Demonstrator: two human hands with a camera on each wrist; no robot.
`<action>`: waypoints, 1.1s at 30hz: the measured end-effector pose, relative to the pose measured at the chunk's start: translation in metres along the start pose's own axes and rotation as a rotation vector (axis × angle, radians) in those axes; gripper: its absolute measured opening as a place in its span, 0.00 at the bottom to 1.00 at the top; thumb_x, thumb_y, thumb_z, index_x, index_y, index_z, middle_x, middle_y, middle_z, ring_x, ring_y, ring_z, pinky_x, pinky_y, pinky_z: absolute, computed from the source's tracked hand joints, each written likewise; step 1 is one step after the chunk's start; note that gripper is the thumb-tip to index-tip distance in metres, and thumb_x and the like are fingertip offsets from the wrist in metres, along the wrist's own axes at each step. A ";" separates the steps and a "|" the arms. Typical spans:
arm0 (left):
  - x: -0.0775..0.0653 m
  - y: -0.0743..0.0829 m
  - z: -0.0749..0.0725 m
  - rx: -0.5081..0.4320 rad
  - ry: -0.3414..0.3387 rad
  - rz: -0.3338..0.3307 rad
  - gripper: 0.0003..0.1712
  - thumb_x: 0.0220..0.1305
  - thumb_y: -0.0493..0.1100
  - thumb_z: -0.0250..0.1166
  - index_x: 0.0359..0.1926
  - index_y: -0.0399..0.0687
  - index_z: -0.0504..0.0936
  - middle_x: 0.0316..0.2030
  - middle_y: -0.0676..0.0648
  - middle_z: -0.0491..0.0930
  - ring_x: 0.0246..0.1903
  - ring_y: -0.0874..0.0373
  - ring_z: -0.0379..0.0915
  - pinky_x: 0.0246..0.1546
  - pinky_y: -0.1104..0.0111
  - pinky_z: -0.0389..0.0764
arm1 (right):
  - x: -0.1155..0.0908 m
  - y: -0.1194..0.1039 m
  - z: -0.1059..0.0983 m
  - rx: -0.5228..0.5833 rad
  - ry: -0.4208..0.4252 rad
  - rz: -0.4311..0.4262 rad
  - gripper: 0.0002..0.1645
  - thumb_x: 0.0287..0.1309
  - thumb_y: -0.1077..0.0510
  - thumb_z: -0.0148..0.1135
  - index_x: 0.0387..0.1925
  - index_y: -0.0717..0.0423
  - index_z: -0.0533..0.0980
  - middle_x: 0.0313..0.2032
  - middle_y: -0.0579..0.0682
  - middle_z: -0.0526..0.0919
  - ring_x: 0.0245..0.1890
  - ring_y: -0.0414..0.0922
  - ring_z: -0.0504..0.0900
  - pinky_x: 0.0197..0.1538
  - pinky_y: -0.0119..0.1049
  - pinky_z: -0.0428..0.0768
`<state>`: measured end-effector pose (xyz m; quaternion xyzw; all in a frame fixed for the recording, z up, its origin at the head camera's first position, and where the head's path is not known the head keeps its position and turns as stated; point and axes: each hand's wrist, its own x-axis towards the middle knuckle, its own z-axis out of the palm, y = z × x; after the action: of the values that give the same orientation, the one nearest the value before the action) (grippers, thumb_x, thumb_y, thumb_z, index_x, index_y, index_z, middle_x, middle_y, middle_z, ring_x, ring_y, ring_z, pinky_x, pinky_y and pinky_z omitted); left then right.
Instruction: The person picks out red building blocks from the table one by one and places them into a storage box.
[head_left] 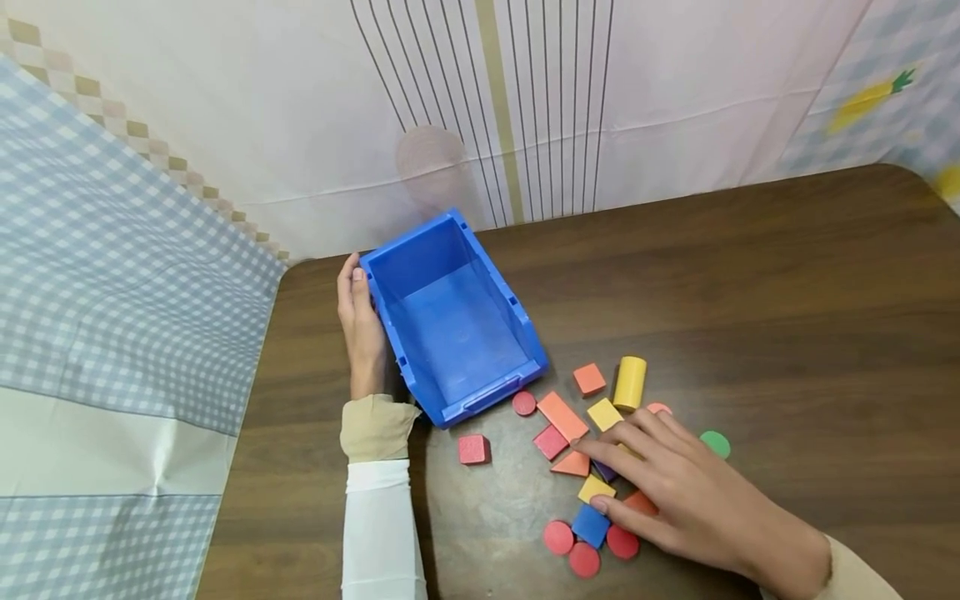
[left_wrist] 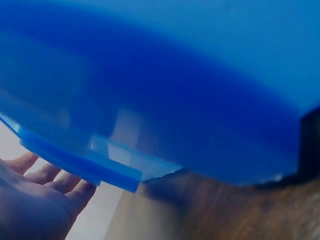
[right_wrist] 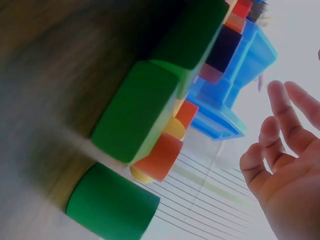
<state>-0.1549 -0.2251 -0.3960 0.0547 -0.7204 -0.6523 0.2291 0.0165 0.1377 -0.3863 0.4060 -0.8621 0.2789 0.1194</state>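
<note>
My left hand [head_left: 363, 329] lies along the outer left side of a blue plastic bin [head_left: 536, 346], its fingers at the far left corner; the left wrist view has them behind the bin's rim [left_wrist: 75, 162]. My right hand [head_left: 675, 479] is spread low over a group of coloured blocks. Its index fingertip is at an orange rectangular block [head_left: 562, 415], and its thumb tip overlaps the edge of a yellow block [head_left: 596, 489]. A blue block [head_left: 591, 526] lies just below the thumb. Green blocks [right_wrist: 135, 112] are near the palm in the right wrist view; the palm partly hides the group from above.
A red cube [head_left: 472, 450] sits apart, left of the group. Red discs [head_left: 584, 559] lie near the front, a yellow cylinder [head_left: 630, 382] and an orange cube [head_left: 589, 380] behind. A green round piece [head_left: 715, 444] is beyond the hand. The brown table [head_left: 750, 292] meets a cloth-covered wall [head_left: 315, 108].
</note>
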 end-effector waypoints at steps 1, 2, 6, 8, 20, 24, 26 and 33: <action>0.000 -0.001 -0.001 -0.020 0.001 -0.002 0.33 0.73 0.60 0.47 0.71 0.50 0.63 0.63 0.48 0.70 0.61 0.55 0.67 0.61 0.58 0.65 | 0.000 0.000 0.000 0.000 -0.001 -0.001 0.28 0.56 0.41 0.65 0.58 0.42 0.77 0.48 0.31 0.74 0.53 0.36 0.67 0.56 0.34 0.61; 0.001 -0.003 -0.001 -0.044 0.001 -0.004 0.32 0.73 0.60 0.47 0.71 0.50 0.63 0.62 0.47 0.71 0.60 0.54 0.67 0.61 0.58 0.66 | 0.000 0.000 -0.001 0.002 -0.005 -0.001 0.28 0.56 0.41 0.66 0.58 0.41 0.77 0.48 0.31 0.74 0.53 0.35 0.67 0.57 0.34 0.62; 0.003 -0.013 0.007 -0.126 -0.044 -0.004 0.32 0.74 0.59 0.45 0.70 0.47 0.64 0.61 0.45 0.72 0.60 0.51 0.68 0.60 0.54 0.67 | -0.005 0.003 -0.007 0.002 -0.014 -0.011 0.28 0.56 0.42 0.66 0.58 0.42 0.77 0.49 0.31 0.74 0.52 0.33 0.67 0.58 0.33 0.62; 0.002 -0.018 0.009 -0.142 -0.064 -0.010 0.31 0.74 0.58 0.44 0.69 0.46 0.65 0.61 0.45 0.72 0.60 0.50 0.69 0.59 0.53 0.68 | -0.007 0.004 -0.010 0.014 -0.005 -0.028 0.27 0.56 0.44 0.66 0.58 0.43 0.77 0.49 0.31 0.74 0.51 0.32 0.66 0.57 0.31 0.61; 0.001 -0.032 -0.003 -0.222 -0.016 0.036 0.31 0.73 0.59 0.44 0.66 0.45 0.69 0.60 0.42 0.73 0.61 0.49 0.67 0.59 0.55 0.65 | -0.004 0.001 -0.016 0.039 0.038 -0.134 0.24 0.60 0.47 0.63 0.58 0.44 0.76 0.47 0.33 0.74 0.46 0.34 0.66 0.59 0.32 0.60; -0.002 -0.034 -0.002 -0.215 -0.015 0.030 0.32 0.72 0.62 0.45 0.64 0.47 0.71 0.58 0.43 0.74 0.58 0.48 0.68 0.58 0.56 0.64 | -0.009 0.000 -0.016 0.018 0.010 -0.139 0.24 0.61 0.46 0.61 0.58 0.46 0.76 0.47 0.34 0.74 0.46 0.35 0.66 0.61 0.33 0.59; -0.002 -0.034 -0.001 -0.209 -0.037 0.029 0.32 0.72 0.64 0.44 0.62 0.46 0.73 0.55 0.41 0.74 0.56 0.46 0.67 0.57 0.56 0.63 | -0.011 0.001 -0.018 0.003 0.001 -0.132 0.24 0.61 0.45 0.61 0.58 0.46 0.76 0.47 0.34 0.74 0.46 0.35 0.65 0.59 0.32 0.61; 0.001 -0.026 -0.003 -0.151 -0.137 -0.133 0.39 0.66 0.75 0.37 0.65 0.58 0.69 0.61 0.45 0.68 0.61 0.47 0.61 0.60 0.50 0.57 | -0.012 0.003 -0.020 -0.074 0.013 -0.096 0.23 0.62 0.43 0.59 0.56 0.45 0.78 0.45 0.35 0.75 0.43 0.36 0.64 0.47 0.31 0.59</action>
<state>-0.1606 -0.2320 -0.4211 0.0403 -0.6780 -0.7207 0.1389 0.0219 0.1585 -0.3762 0.4406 -0.8504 0.2433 0.1531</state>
